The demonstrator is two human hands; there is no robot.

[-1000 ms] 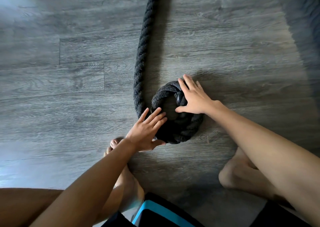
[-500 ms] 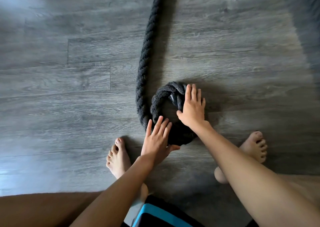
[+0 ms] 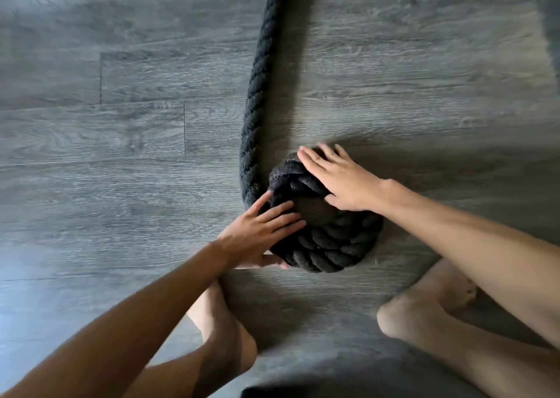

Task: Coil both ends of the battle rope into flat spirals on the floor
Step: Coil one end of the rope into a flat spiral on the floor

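- At the near edge of the view: a strip of dark cloth (image 3: 288, 393), too blurred to tell more.
- Just beyond: two bare legs folded on the grey plank floor (image 3: 121, 155), the left leg (image 3: 221, 337) below the left forearm, the right leg (image 3: 424, 315) below the right forearm, set apart from each other.
- Past the legs, mid-floor: the coil (image 3: 333, 246) of the black battle rope, wound into a tight small spiral and lying flat between both hands.
- Left hand (image 3: 257, 234): laid on the coil's near-left side, fingers (image 3: 281, 215) released, straight and spread over the rope, thumb low against the coil's outer turn beside the floor.
- Right hand (image 3: 342, 182): laid over the coil's far-right side, fingers (image 3: 315, 161) released and lying nearly straight across the top turns, thumb pointing toward the coil's centre; pressing, not clenched.
- Just left of the coil: the free run of the battle rope (image 3: 257, 79), touching the outer turn beside the left fingertips.
- Farther on: the same run, stretched almost straight along the floor toward its far edge and out of view at the top.
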